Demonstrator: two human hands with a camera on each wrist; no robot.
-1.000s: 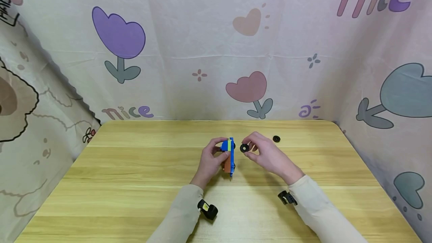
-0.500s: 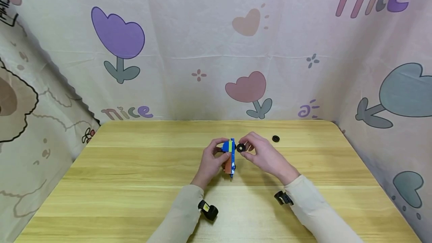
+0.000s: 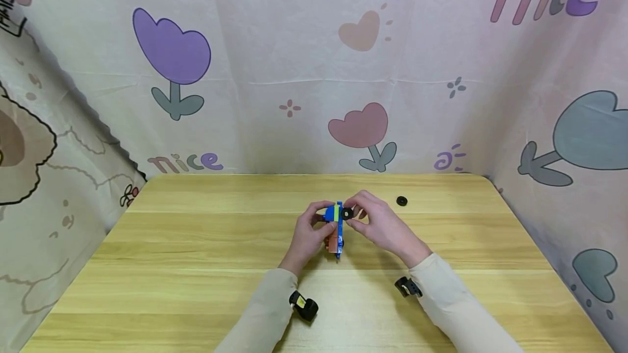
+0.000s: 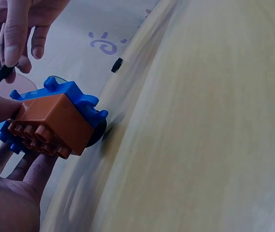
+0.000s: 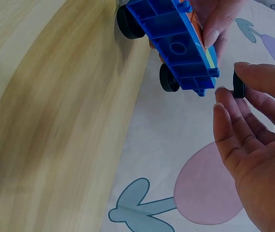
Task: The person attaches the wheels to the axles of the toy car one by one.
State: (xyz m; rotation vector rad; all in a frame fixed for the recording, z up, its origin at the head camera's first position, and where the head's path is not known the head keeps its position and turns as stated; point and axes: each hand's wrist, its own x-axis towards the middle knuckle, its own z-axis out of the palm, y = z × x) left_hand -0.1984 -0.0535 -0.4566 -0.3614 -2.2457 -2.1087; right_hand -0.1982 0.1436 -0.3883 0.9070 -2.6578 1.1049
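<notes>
My left hand [image 3: 307,236] grips a toy vehicle of blue, orange and yellow-green blocks [image 3: 332,237], tipped on its side above the table. In the right wrist view the blue underside of the vehicle [image 5: 171,41] faces the camera, with two black wheels along one side [image 5: 129,22]. Between thumb and fingertips, my right hand [image 3: 385,226] pinches a small black wheel [image 3: 346,213]. The right wrist view has that wheel [image 5: 239,84] edge-on, a small gap away from the vehicle's near end.
Another black wheel [image 3: 402,201] lies on the wooden table [image 3: 196,244] near the back edge, right of my hands. A patterned cloth [image 3: 275,31] hangs behind the table and at both sides. Each sleeve has a black device strapped at the wrist.
My right hand has moved left with its wheel, bringing it close beside the vehicle. My left hand has shifted very slightly right with the vehicle in its grip.
</notes>
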